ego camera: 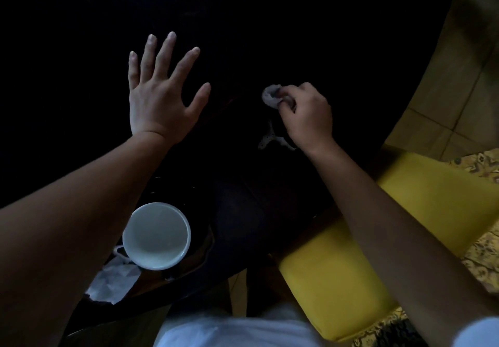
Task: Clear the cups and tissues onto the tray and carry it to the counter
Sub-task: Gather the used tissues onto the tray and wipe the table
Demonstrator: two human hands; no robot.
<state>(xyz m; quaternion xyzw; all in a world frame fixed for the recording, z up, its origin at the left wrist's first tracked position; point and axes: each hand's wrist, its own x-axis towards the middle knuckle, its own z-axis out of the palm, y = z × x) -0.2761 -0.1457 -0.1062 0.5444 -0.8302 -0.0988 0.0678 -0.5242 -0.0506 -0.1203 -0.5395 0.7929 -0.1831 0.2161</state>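
my right hand [305, 111] is pinched on a balled tissue [272, 96] over the dark table [324, 35], left hand [159, 92] splayed empty, so i judge a loose pinch could drop it short of the cup [156, 236] and tissue [113, 279] near me.

The white cup [156, 236] at lower left looks like glazed ceramic, smooth and faintly glossy inside. Beside it, the crumpled tissue [112, 283] is thin, matt, creased paper. The table [270, 22] filling the upper frame is very dark (its material is too dim to tell). The yellow seat [364, 279] at lower right looks smooth and matt.
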